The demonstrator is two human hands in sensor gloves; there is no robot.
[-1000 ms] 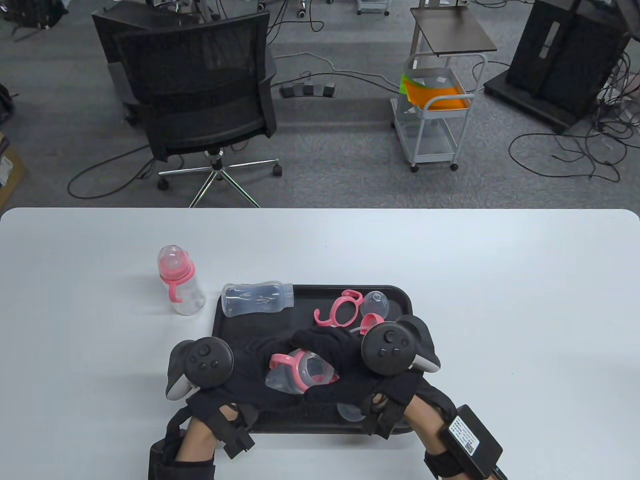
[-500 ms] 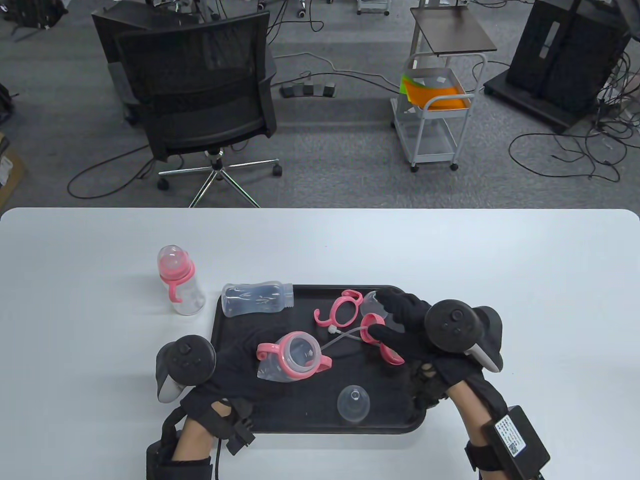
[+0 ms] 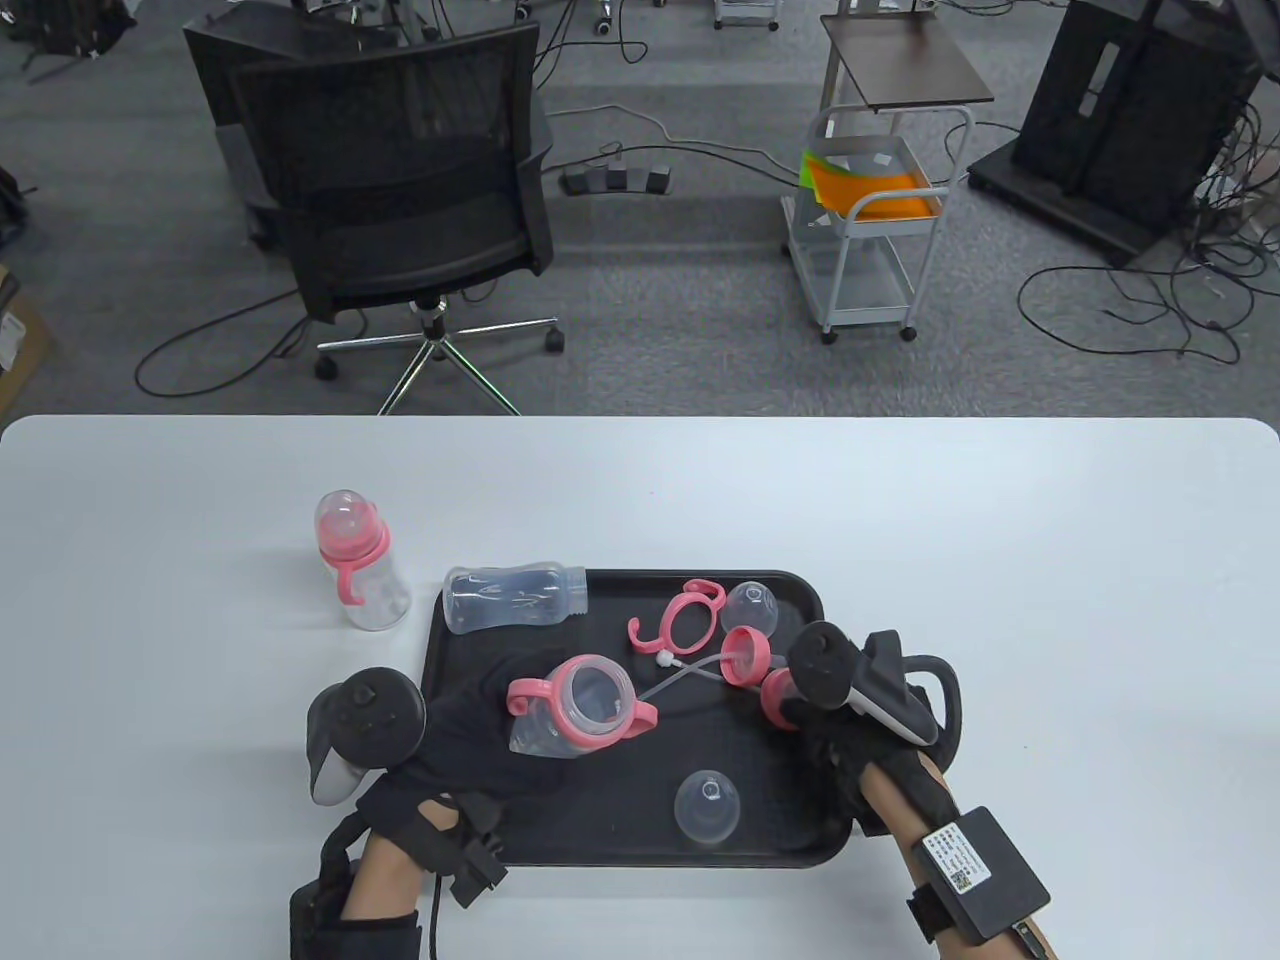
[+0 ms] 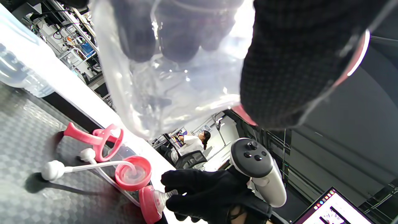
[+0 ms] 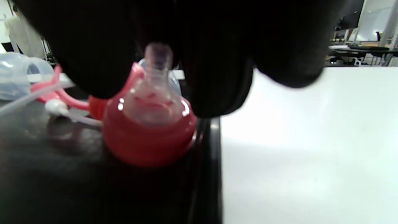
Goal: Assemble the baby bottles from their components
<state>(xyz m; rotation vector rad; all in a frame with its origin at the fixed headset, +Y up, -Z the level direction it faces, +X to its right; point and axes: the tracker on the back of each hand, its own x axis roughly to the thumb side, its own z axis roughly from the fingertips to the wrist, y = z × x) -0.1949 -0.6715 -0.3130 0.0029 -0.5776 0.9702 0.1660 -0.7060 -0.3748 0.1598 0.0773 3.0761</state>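
My left hand (image 3: 465,715) holds a clear bottle body with a pink handle ring (image 3: 575,710) tilted over the black tray (image 3: 620,850). The bottle's mouth is open and faces up. In the left wrist view the bottle (image 4: 174,77) fills the top, with my fingers around it. My right hand (image 3: 805,700) grips a pink collar with a clear nipple (image 3: 776,697) at the tray's right side. The collar (image 5: 149,130) shows between my fingers in the right wrist view, low over the tray, and also in the left wrist view (image 4: 149,202).
An assembled bottle (image 3: 358,565) stands on the table left of the tray. A bare bottle body (image 3: 512,597) lies on the tray's back left rim. On the tray lie a pink handle ring (image 3: 680,618), a clear cap (image 3: 750,605), a straw with pink disc (image 3: 742,655) and a clear dome (image 3: 707,808).
My right hand left the bottle, moved right across the tray, and now grips the pink collar with nipple. My left hand keeps holding the bottle and shifted slightly left.
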